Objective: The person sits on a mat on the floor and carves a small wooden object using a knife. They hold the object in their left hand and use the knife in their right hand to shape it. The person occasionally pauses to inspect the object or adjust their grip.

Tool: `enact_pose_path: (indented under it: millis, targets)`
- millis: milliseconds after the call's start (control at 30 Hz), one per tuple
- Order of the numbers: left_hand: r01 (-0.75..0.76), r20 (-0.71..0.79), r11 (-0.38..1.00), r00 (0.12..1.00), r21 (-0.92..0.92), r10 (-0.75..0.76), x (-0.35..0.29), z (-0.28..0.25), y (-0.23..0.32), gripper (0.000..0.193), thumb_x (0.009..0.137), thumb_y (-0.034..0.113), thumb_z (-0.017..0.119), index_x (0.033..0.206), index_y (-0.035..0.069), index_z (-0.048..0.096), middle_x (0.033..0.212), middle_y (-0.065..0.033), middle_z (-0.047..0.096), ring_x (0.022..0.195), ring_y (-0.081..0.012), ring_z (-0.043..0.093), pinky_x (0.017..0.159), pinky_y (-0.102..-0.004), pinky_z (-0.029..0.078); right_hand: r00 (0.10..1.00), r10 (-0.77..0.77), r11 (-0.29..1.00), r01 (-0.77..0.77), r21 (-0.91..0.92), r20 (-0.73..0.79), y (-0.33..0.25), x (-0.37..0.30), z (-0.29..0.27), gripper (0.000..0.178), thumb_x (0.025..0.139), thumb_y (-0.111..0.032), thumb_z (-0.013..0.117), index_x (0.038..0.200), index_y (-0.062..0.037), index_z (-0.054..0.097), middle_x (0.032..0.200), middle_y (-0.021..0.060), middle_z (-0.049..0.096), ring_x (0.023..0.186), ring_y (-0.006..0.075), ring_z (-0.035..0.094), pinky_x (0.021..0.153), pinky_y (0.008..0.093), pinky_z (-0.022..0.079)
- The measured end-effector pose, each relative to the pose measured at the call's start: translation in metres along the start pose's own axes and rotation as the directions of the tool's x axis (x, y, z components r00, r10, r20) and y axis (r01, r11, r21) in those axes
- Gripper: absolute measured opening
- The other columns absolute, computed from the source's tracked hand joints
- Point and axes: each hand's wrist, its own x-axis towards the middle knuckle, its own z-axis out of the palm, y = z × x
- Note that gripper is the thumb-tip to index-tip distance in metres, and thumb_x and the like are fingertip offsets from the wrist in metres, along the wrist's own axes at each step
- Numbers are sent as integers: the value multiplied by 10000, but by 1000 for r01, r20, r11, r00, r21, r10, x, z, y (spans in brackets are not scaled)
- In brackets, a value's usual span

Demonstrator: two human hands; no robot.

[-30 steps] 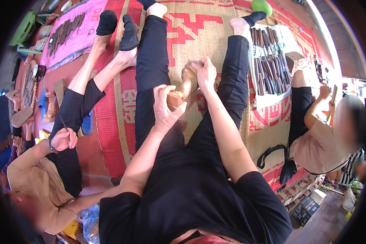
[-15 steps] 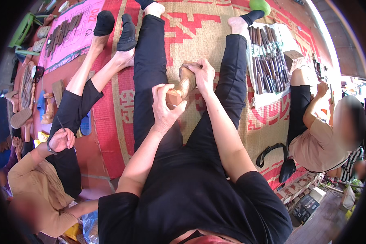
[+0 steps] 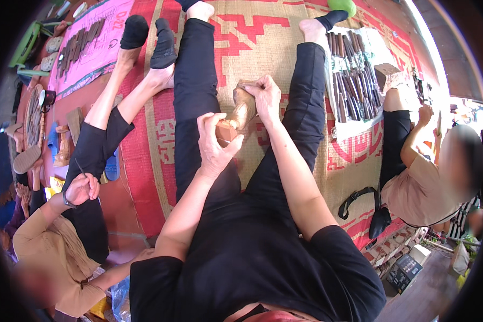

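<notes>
A pale-brown wood carving (image 3: pixel 245 109) with a square, darker block base is held up between my knees, above the patterned mat (image 3: pixel 252 59). My left hand (image 3: pixel 213 144) is closed round the base, thumb on the near side and fingers over the top. At the far end of the carving my right hand (image 3: pixel 267 101) makes a pinch, its fingertips against the wood. A darker brown edge shows beside those fingertips. Whether they hold a small piece of something there is too small to tell.
To the right, rows of dark-handled carving tools (image 3: pixel 354 80) lie on a white sheet. A black strapped pouch (image 3: pixel 380 220) rests near a seated co-worker (image 3: pixel 413 193). At left sits another person (image 3: pixel 53 252) holding a thin tool; beyond are more tools (image 3: pixel 80 48) on a pink sheet.
My hands and the carving have shifted only very slightly. Both hands keep their places on the wood. The left co-worker's arm has moved a little.
</notes>
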Motion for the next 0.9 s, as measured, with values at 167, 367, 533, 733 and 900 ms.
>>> enact_pose_path:
  millis: [167,367,533,733,900]
  targets:
    - [-15,47,1000,999,-2,15,2,0,3,616,667,111,825,1216,68,548,1161,-174,489,1032,-345,586,873,-422,520,978,-33,959,-28,-283,-208,-12,19,-2,233,793,-156,799,837,-20,616,799,139,715,769,270,689,724,401,503]
    - [5,7,1000,1000,-10,-5,-3,-2,-3,622,658,109,832,1209,69,547,1160,-173,488,1029,-350,587,856,-427,527,998,-56,959,53,277,4,-2,-7,-11,140,816,-32,757,870,-9,631,762,45,664,752,115,591,730,288,492]
    - [-42,-5,998,999,39,42,-3,2,2,631,651,118,837,1208,71,545,1155,-171,494,1020,-349,589,850,-424,528,999,-54,990,54,-128,-3,-8,-4,-2,225,781,-142,810,880,-54,627,793,131,709,746,260,674,754,377,505]
    - [-43,74,999,996,0,43,-10,0,5,612,665,111,812,1212,67,540,1179,-171,483,1052,-335,569,906,-424,508,990,120,976,-102,194,-78,5,26,-16,219,780,-120,795,862,-16,620,771,100,706,745,185,673,709,343,519]
    - [-37,41,999,999,21,36,-7,-2,3,619,660,106,820,1211,65,543,1164,-173,484,1026,-347,581,871,-427,517,994,-101,992,97,79,41,0,-3,-4,156,785,-67,782,890,-40,670,797,89,692,765,180,647,756,340,513]
